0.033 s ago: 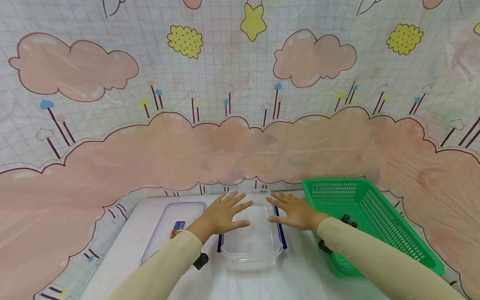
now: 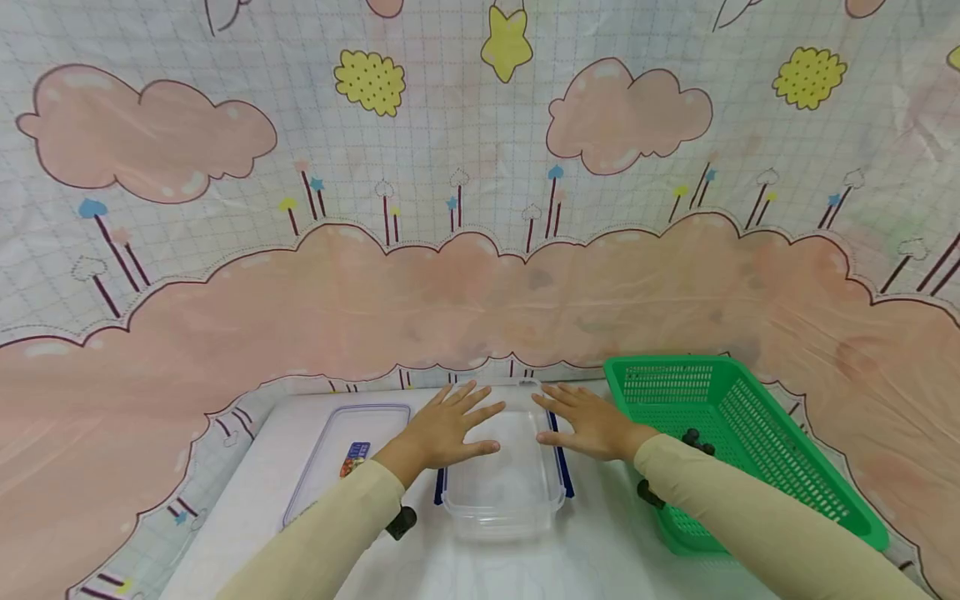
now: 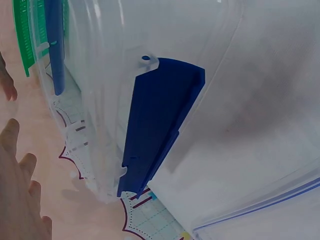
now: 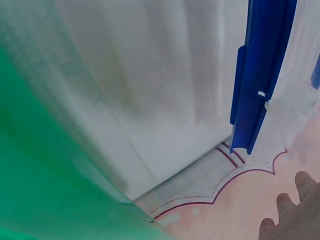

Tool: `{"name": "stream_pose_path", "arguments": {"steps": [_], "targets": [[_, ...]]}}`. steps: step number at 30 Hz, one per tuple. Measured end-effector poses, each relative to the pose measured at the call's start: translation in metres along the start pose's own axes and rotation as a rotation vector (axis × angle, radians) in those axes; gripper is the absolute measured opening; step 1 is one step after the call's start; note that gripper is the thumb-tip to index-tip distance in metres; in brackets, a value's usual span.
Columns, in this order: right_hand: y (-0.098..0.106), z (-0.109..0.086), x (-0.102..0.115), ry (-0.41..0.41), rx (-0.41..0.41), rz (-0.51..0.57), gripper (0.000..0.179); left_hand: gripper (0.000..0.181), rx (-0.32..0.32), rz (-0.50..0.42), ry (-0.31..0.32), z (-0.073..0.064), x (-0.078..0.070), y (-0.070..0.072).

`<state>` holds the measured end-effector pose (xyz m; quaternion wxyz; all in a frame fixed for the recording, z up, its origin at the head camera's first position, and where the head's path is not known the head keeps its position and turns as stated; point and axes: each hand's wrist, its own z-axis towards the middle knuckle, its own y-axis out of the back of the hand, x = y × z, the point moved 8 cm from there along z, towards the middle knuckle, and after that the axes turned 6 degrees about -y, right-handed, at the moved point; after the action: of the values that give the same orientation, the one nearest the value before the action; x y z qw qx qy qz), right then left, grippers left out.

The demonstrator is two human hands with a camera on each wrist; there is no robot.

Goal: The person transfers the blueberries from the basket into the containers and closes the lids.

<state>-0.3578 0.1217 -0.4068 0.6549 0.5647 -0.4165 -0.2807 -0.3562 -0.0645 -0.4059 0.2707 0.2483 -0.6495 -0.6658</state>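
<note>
A clear plastic food container (image 2: 501, 492) with blue side latches stands on the white table, its top uncovered. Over its left side my left hand (image 2: 450, 429) is spread, palm down, fingers straight and holding nothing. My right hand (image 2: 585, 423) hovers likewise over the right side, fingers spread and pointing inward. In the left wrist view one blue latch (image 3: 162, 120) hangs down along the container's wall, with the left fingers (image 3: 22, 175) at the left edge. The right wrist view shows the other blue latch (image 4: 260, 75) hanging too, the right fingers (image 4: 295, 210) below it.
A clear lid (image 2: 322, 454) with a blue-tinted rim and a colourful label lies left of the container, partly behind the left sleeve. On the right stands a green perforated basket (image 2: 806, 442) with a black object inside. A patterned cloth (image 2: 480, 300) hangs behind the table.
</note>
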Motion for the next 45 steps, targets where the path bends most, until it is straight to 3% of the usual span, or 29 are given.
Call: {"name": "stream_pose_path", "arguments": {"steps": [6, 10, 13, 17, 20, 22, 27, 36, 45], "targets": [[0.006, -0.002, -0.007, -0.017, -0.021, 0.033, 0.072, 0.069, -0.005, -0.022, 0.025, 0.0, 0.006, -0.009], [0.022, -0.004, -0.017, -0.037, -0.077, 0.075, 0.069, 0.066, -0.061, -0.071, 0.092, -0.007, 0.012, -0.007], [0.035, -0.004, -0.031, -0.068, -0.117, 0.106, 0.067, 0.061, -0.143, -0.102, 0.217, -0.017, 0.023, -0.008], [0.047, -0.007, -0.054, -0.134, -0.136, 0.18, 0.063, 0.046, -0.285, -0.189, 0.445, -0.04, 0.041, -0.015], [0.057, -0.013, -0.075, -0.205, -0.14, 0.238, 0.065, 0.037, -0.375, -0.336, 0.569, -0.057, 0.048, -0.022], [0.064, -0.019, -0.089, -0.259, -0.147, 0.265, 0.066, 0.036, -0.418, -0.445, 0.608, -0.064, 0.049, -0.027], [0.074, -0.038, -0.128, -0.383, -0.185, 0.249, 0.068, 0.037, -0.467, -0.647, 0.637, -0.069, 0.044, -0.034], [0.063, -0.08, -0.189, -0.538, -0.248, 0.249, 0.074, 0.043, -0.489, -0.798, 0.653, -0.069, 0.036, -0.045], [0.035, -0.115, -0.212, -0.615, -0.265, 0.308, 0.065, 0.045, -0.465, -0.925, 0.675, -0.067, 0.041, -0.061]]}}
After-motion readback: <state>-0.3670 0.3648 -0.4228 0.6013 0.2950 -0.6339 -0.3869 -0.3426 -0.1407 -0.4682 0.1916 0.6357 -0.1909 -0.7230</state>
